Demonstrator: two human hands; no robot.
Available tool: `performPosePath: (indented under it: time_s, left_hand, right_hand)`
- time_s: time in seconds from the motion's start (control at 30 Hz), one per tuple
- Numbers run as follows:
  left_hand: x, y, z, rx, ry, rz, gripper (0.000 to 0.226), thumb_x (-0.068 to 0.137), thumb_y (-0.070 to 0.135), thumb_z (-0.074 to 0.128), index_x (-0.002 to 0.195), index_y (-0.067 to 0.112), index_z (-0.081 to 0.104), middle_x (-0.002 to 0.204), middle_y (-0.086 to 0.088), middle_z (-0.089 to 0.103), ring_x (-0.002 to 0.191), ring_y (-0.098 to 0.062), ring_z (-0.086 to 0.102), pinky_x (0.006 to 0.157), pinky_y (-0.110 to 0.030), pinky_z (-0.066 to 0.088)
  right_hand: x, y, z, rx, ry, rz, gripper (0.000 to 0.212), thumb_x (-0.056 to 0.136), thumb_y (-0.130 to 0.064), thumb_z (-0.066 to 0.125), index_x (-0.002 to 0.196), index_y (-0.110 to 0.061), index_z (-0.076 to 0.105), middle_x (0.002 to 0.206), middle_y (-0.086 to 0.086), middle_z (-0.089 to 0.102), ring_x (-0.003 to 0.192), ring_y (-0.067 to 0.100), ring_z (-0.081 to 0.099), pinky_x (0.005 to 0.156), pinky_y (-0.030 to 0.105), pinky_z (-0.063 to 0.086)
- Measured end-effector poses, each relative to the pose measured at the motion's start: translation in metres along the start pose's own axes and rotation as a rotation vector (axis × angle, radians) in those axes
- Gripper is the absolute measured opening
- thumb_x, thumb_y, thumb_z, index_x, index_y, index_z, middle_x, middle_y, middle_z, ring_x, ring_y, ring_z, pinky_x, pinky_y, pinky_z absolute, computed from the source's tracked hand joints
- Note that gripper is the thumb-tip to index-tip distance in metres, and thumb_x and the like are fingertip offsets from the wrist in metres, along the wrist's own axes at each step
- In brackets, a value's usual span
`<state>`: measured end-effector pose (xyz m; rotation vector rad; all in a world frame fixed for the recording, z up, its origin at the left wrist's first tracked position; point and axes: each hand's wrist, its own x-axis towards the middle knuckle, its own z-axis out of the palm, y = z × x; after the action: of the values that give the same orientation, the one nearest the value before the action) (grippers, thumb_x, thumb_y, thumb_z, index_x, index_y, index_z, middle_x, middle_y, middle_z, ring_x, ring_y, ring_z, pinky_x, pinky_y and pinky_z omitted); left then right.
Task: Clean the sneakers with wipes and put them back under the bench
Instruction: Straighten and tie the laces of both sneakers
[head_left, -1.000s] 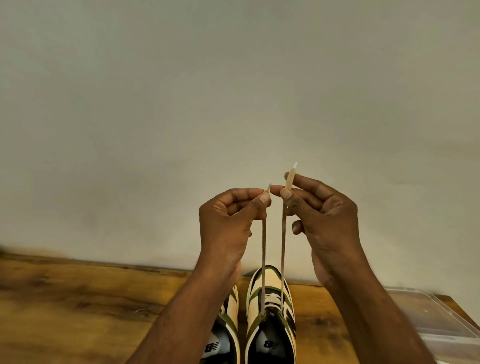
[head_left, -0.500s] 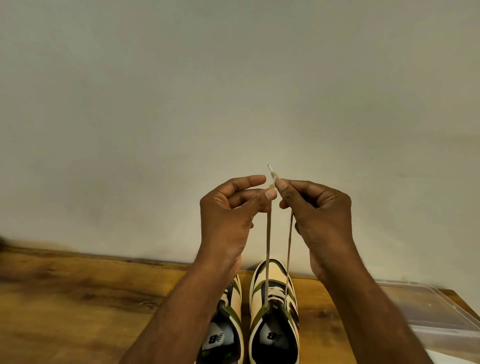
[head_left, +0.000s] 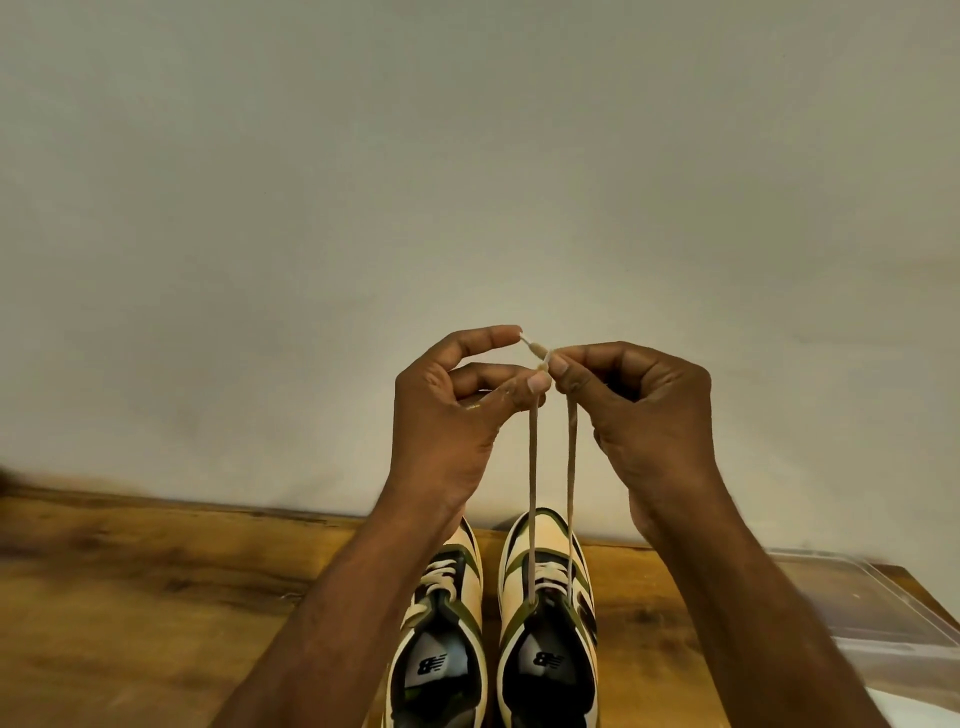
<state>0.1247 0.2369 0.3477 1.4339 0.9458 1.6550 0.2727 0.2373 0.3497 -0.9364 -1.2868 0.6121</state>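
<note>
Two sneakers sit side by side on the wooden bench top (head_left: 156, 597), toes twd the wall (head_left: 467, 182), heels twd the camera. Right sneaker (head_left: 545, 613) has both lace ends (head_left: 532, 478) pulled straight up & taut from the top eyelets. Left sneaker (head_left: 441, 623) is partly behind the left forearm; its laces lie loose across the tongue.

Left hand (head_left: 452, 415): thumb & a finger pinch one lace end near its tip, index finger lifted & nearly straight, just touching the plastic aglet that sticks up. Right hand (head_left: 644, 415): fingers curled, thumb & forefinger pinching the other lace end. The two pinches are almost touching, held well above the shoe.

Progress, my read: the pair is up on the bench, not under it, so the put-back step is still left. No wipe in either hand & none in view, so can't tell whether wiping is done or yet to start. Looks like lace handling on the right sneaker (evening up or about to tie), but which one I can't tell. The left sneaker's laces look untied too.

Containers: one clear plastic bin or lid (head_left: 883, 608) at the right end of the bench, near the right sneaker but apart from it. Only part of it shows; can't make out anything inside. A pale patch at the lower right corner is cut off by the frame, unclear what it is.
</note>
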Motion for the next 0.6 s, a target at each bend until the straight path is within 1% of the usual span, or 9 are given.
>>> performPosePath:
  time_s: [0.1, 0.13, 0.2, 0.27, 0.3, 0.4, 0.47, 0.53, 0.6]
  left_hand:
    - [0.001, -0.001, -0.001, -0.012, -0.016, -0.011, 0.046, 0.083, 0.014, 0.084, 0.126, 0.018, 0.068, 0.088, 0.0, 0.082, 0.085, -0.017, 0.08, 0.096, -0.037, 0.06]
    - [0.001, -0.002, -0.002, -0.017, -0.021, -0.019, 0.045, 0.082, 0.014, 0.084, 0.124, 0.019, 0.069, 0.089, -0.001, 0.082, 0.085, -0.018, 0.08, 0.097, -0.038, 0.059]
    - [0.002, -0.001, -0.006, -0.019, -0.036, -0.031, 0.037, 0.082, 0.012, 0.084, 0.117, 0.019, 0.073, 0.088, 0.001, 0.082, 0.082, -0.016, 0.08, 0.086, -0.028, 0.06]
    - [0.003, -0.001, -0.01, -0.044, -0.04, -0.036, 0.025, 0.082, 0.008, 0.083, 0.104, 0.016, 0.076, 0.085, 0.001, 0.082, 0.077, -0.014, 0.079, 0.071, -0.017, 0.057]
    - [0.003, -0.001, -0.011, -0.064, -0.033, -0.042, 0.02, 0.082, 0.006, 0.083, 0.099, 0.014, 0.076, 0.084, -0.001, 0.082, 0.074, -0.015, 0.079, 0.067, -0.015, 0.056]
    - [0.003, -0.001, -0.012, -0.073, -0.006, -0.049, 0.016, 0.081, 0.003, 0.083, 0.091, 0.012, 0.075, 0.082, -0.004, 0.081, 0.071, -0.017, 0.079, 0.062, -0.014, 0.054]
    - [0.003, -0.001, -0.012, -0.065, -0.006, -0.041, 0.015, 0.081, 0.003, 0.083, 0.091, 0.012, 0.075, 0.08, -0.003, 0.081, 0.07, -0.017, 0.078, 0.061, -0.013, 0.053]
    - [0.003, -0.001, -0.012, -0.056, -0.005, -0.028, 0.015, 0.08, 0.005, 0.084, 0.09, 0.012, 0.075, 0.079, -0.002, 0.08, 0.07, -0.016, 0.078, 0.06, -0.013, 0.053]
    - [0.002, -0.002, -0.011, -0.039, -0.007, -0.012, 0.016, 0.077, 0.011, 0.085, 0.089, 0.014, 0.075, 0.079, -0.001, 0.08, 0.07, -0.016, 0.078, 0.06, -0.013, 0.052]
  right_hand:
    - [0.003, 0.0, -0.002, -0.119, -0.064, -0.085, 0.015, 0.088, -0.027, 0.078, 0.089, -0.042, 0.075, 0.086, -0.022, 0.076, 0.088, 0.004, 0.072, 0.072, 0.015, 0.057]
    - [0.004, 0.0, -0.002, -0.165, -0.086, -0.11, 0.018, 0.089, -0.028, 0.077, 0.088, -0.045, 0.073, 0.087, -0.025, 0.075, 0.09, 0.002, 0.071, 0.074, 0.014, 0.057]
    - [0.005, 0.001, -0.002, -0.248, -0.123, -0.15, 0.023, 0.091, -0.027, 0.075, 0.088, -0.049, 0.07, 0.085, -0.028, 0.073, 0.092, -0.001, 0.067, 0.074, 0.009, 0.053]
    - [0.007, 0.003, -0.001, -0.304, -0.151, -0.186, 0.023, 0.092, -0.024, 0.074, 0.092, -0.047, 0.07, 0.089, -0.028, 0.071, 0.092, -0.003, 0.065, 0.073, 0.005, 0.05]
    - [0.007, 0.003, -0.002, -0.323, -0.164, -0.2, 0.02, 0.093, -0.023, 0.074, 0.095, -0.043, 0.072, 0.093, -0.027, 0.071, 0.091, -0.004, 0.065, 0.073, 0.005, 0.049]
    - [0.009, 0.003, -0.004, -0.352, -0.193, -0.218, 0.019, 0.094, -0.021, 0.073, 0.101, -0.039, 0.075, 0.097, -0.024, 0.072, 0.09, -0.003, 0.065, 0.072, 0.008, 0.051]
    - [0.009, 0.002, -0.005, -0.322, -0.219, -0.197, 0.02, 0.096, -0.02, 0.071, 0.099, -0.039, 0.075, 0.09, -0.025, 0.073, 0.087, -0.002, 0.066, 0.067, 0.01, 0.052]
    - [0.008, -0.001, -0.006, -0.246, -0.269, -0.146, 0.019, 0.099, -0.021, 0.067, 0.096, -0.038, 0.075, 0.081, -0.025, 0.072, 0.08, -0.001, 0.065, 0.058, 0.011, 0.049]
    - [0.006, -0.002, -0.004, -0.176, -0.3, -0.111, 0.014, 0.099, -0.026, 0.065, 0.095, -0.032, 0.077, 0.082, -0.019, 0.074, 0.075, 0.002, 0.065, 0.056, 0.012, 0.049]
